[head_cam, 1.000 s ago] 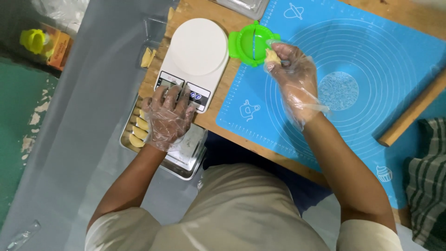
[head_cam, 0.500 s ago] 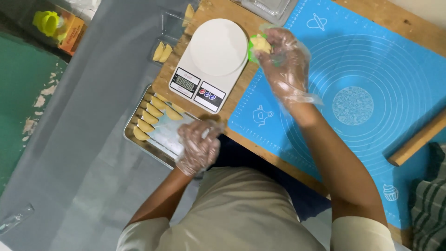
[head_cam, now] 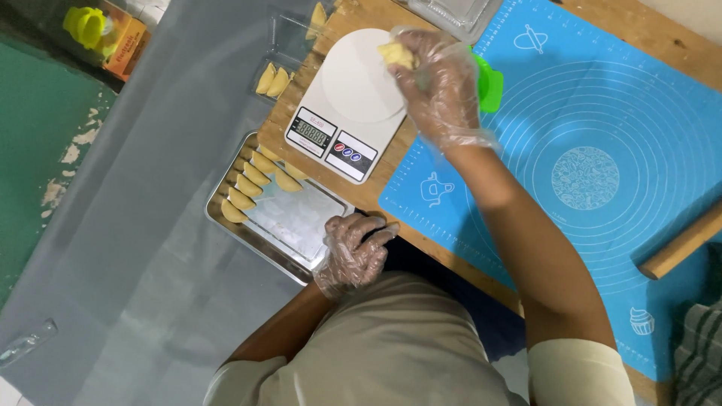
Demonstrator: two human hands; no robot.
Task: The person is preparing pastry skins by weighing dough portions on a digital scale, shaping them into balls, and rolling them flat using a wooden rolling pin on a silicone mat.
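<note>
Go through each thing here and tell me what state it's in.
Scale: switched on, platform bare.
Dough piece: held in right hand, above the scale.
Green mould: on the blue mat, mostly hidden by the hand.
Tray: partly filled with pastries.
Left hand: empty, at tray edge.
Rolling pin: lying idle.

Two gloved hands, left hand point(head_cam: 353, 252) and right hand point(head_cam: 440, 86), are showing, along with one white scale point(head_cam: 353, 101), one blue mat point(head_cam: 594, 165), one steel tray point(head_cam: 282, 229) carrying about seven folded pastries point(head_cam: 252, 184), one green mould point(head_cam: 487, 83), and one rolling pin point(head_cam: 681, 252).
</note>
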